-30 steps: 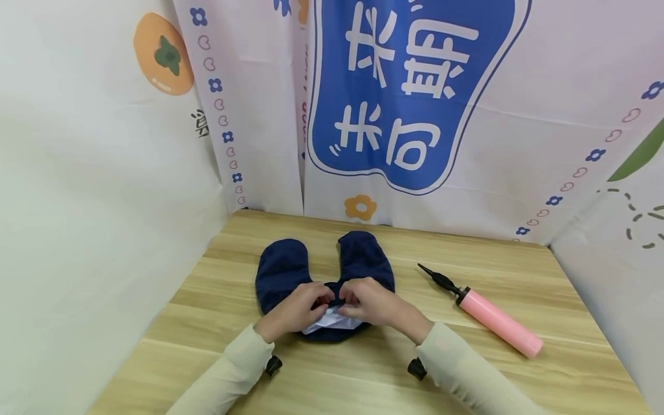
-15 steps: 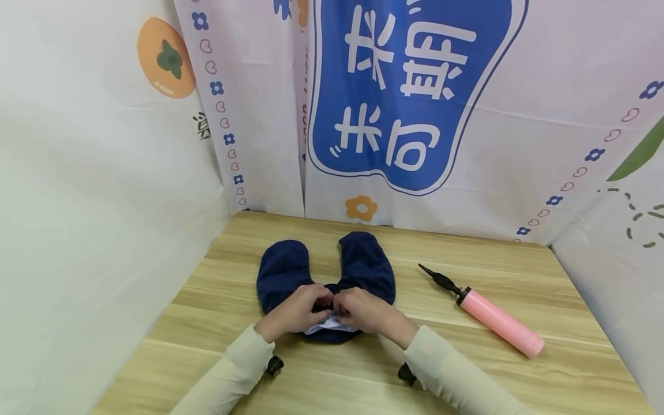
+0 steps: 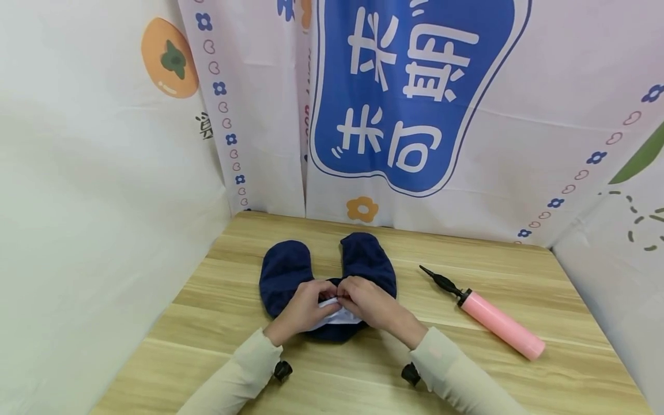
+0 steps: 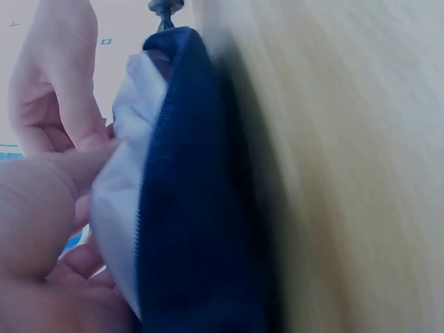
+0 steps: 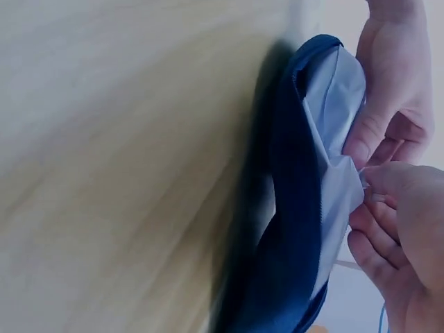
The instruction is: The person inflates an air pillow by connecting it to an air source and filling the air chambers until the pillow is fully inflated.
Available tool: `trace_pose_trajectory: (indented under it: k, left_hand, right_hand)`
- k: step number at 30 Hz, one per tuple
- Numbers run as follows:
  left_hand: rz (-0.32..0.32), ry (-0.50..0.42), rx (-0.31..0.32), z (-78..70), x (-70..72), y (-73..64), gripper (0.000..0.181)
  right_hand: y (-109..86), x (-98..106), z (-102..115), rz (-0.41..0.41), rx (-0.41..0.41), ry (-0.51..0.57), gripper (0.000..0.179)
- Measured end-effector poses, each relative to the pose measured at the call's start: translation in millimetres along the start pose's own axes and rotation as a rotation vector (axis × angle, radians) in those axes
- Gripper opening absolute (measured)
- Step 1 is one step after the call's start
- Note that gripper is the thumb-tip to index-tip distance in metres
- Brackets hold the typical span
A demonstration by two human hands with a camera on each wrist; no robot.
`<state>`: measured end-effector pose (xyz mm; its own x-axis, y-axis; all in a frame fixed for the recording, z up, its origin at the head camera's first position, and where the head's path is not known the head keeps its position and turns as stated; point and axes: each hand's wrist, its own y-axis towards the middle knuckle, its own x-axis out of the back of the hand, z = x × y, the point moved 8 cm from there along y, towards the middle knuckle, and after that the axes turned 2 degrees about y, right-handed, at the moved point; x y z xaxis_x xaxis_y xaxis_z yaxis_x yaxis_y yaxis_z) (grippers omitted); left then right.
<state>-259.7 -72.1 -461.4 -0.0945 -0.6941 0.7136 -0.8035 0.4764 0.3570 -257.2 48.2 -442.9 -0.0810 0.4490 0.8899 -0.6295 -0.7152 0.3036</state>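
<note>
A navy U-shaped neck pillow (image 3: 286,268) lies flat-looking on the table, its two arms pointing away from me. White inner lining (image 3: 342,316) bulges from the zipped opening on its near curve. My left hand (image 3: 305,306) pinches this lining between thumb and fingers at the opening. Right beside it, my right hand (image 3: 372,302) pinches the lining too, and the fingertips of both hands meet. The zipper teeth (image 4: 140,222) show along the navy edge in the left wrist view. In the right wrist view a fold of white lining (image 5: 347,177) is drawn up at the fingertips.
A pink hand pump (image 3: 502,324) with a black nozzle lies to the right on the wooden table (image 3: 218,323). Printed cloth (image 3: 259,115) hangs behind the table's far edge, and pale walls (image 3: 104,173) stand at the sides.
The hands have come together at the opening, the right moving in to the left and then both shifting slightly. More white lining shows than half a second ago. The pump stays put.
</note>
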Motion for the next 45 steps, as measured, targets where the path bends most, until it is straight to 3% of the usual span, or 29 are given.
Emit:
trace_pose_trajectory:
  k: [7, 11, 13, 17, 21, 24, 32, 39, 42, 45]
  left_hand:
    - [-0.034, -0.015, 0.059, 4.1, -5.3, 2.3, 0.007]
    - [-0.039, -0.039, 0.107, 5.5, -4.6, 1.9, 0.006]
    - [-0.041, -0.051, 0.115, 6.3, -4.7, 1.8, 0.006]
    - [-0.033, -0.063, 0.136, 9.7, -7.3, 1.2, 0.005]
    - [-0.021, -0.069, 0.163, 13.2, -8.8, 0.3, 0.005]
    - [-0.019, -0.071, 0.172, 15.2, -8.5, 0.5, 0.004]
    - [-0.014, -0.086, 0.154, 15.7, -7.9, 5.8, 0.006]
    - [-0.02, -0.093, 0.161, 17.8, -4.4, 9.8, 0.004]
    - [-0.012, -0.098, 0.145, 19.1, -4.7, 13.8, 0.006]
    - [-0.004, -0.105, 0.135, 21.2, -4.8, 19.2, 0.009]
  right_hand:
    - [-15.2, 4.1, -14.1, -0.024, -0.092, 0.108, 0.014]
    - [-41.1, 24.1, -31.1, -0.019, -0.138, 0.068, 0.022]
    - [-59.7, 38.5, -43.2, -0.042, -0.159, 0.021, 0.025]
    - [-105.9, 71.2, -75.3, -0.081, -0.277, -0.061, 0.031]
    - [-158.0, 102.1, -111.0, -0.073, -0.432, -0.083, 0.041]
    - [-195.6, 118.4, -132.9, -0.074, -0.501, -0.095, 0.044]
    - [-270.6, 127.3, -157.4, -0.121, -0.508, -0.185, 0.055]
    - [-293.0, 121.4, -168.3, -0.188, -0.583, -0.165, 0.061]
    - [-290.9, 123.3, -164.3, -0.256, -0.556, -0.16, 0.063]
    - [-279.5, 128.5, -152.3, -0.318, -0.471, -0.185, 0.069]
